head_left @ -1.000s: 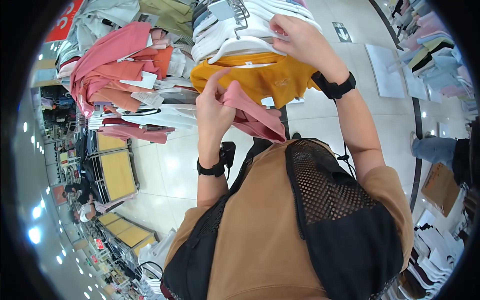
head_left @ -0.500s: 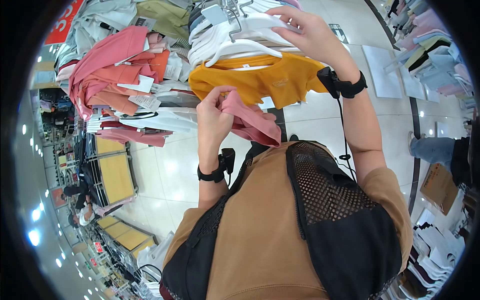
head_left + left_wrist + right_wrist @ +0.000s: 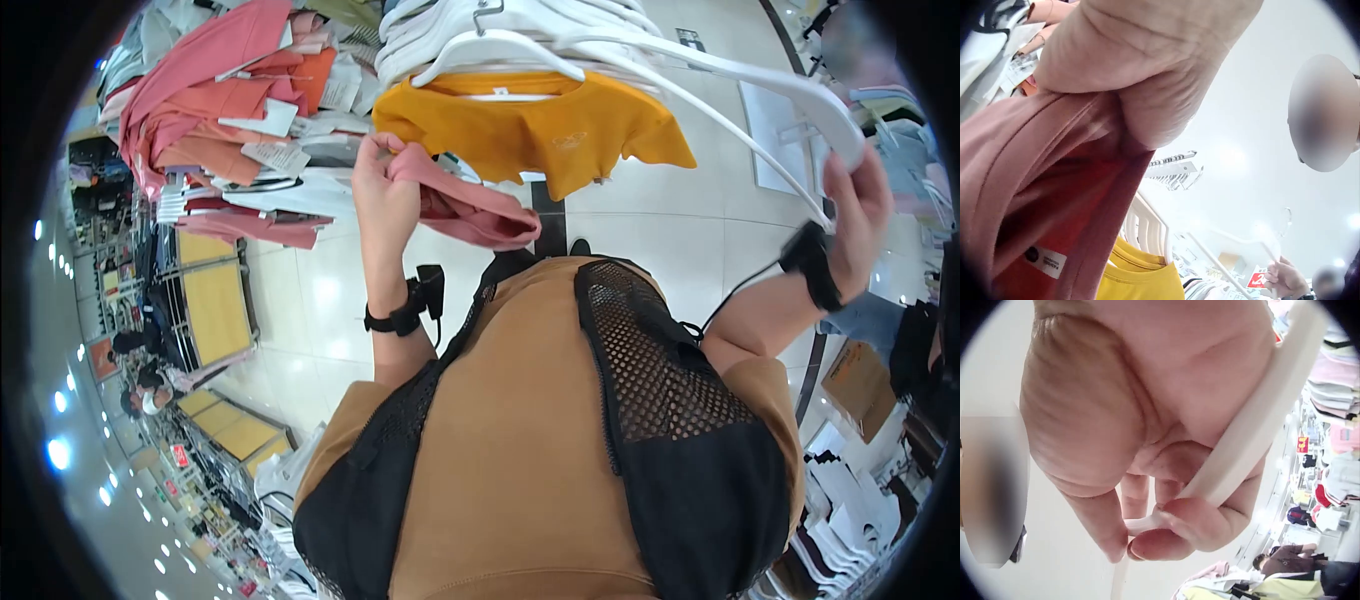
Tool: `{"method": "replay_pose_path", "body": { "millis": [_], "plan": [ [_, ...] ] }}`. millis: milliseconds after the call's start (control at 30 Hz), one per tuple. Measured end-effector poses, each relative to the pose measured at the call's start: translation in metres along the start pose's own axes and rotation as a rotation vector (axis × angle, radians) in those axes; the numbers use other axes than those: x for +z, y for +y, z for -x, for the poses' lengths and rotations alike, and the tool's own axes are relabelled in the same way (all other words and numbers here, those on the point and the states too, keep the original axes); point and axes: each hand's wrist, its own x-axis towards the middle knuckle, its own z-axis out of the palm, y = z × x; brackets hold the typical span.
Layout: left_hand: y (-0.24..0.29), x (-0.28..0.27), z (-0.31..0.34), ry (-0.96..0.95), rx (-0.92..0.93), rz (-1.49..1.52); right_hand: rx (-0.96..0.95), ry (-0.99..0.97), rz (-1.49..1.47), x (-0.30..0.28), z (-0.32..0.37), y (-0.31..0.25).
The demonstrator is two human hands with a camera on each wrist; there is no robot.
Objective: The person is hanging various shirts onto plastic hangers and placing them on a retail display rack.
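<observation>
White hanger (image 3: 815, 100), apparently bare, now swings well clear of yellow shirt (image 3: 540, 130) in right hand's (image 3: 858, 215) clasped fingers; left hand (image 3: 378, 195) still clutches pink garment (image 3: 465, 205).

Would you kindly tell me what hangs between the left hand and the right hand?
In the head view, a yellow shirt hangs between the left hand gripping a pink shirt and the right hand holding a white hanger.
</observation>
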Motion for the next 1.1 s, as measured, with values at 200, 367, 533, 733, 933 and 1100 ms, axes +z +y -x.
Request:
{"method": "replay_pose_path", "body": {
  "millis": [200, 367, 533, 733, 933, 1100],
  "plan": [
    [-0.007, -0.011, -0.008, 0.1, -0.029, -0.017, -0.057, -0.097, -0.352, -0.045, 0.042, 0.031],
    [-0.01, -0.005, -0.016, 0.095, -0.06, -0.018, 0.134, -0.302, -0.271, 0.011, 0.06, 0.03],
    [-0.02, -0.003, -0.022, 0.082, -0.018, -0.058, 0.079, -0.521, -0.273, 0.106, 0.062, 0.007],
    [-0.012, -0.002, -0.017, 0.079, -0.062, -0.254, -0.028, -0.591, -0.176, 0.161, 0.071, -0.007],
    [-0.005, 0.016, -0.002, 0.069, 0.13, -0.259, -0.135, -0.648, -0.209, 0.197, 0.078, -0.018],
    [0.019, 0.03, 0.02, 0.053, 0.285, -0.34, -0.238, -0.609, -0.289, 0.232, 0.089, -0.005]
  ]
}}
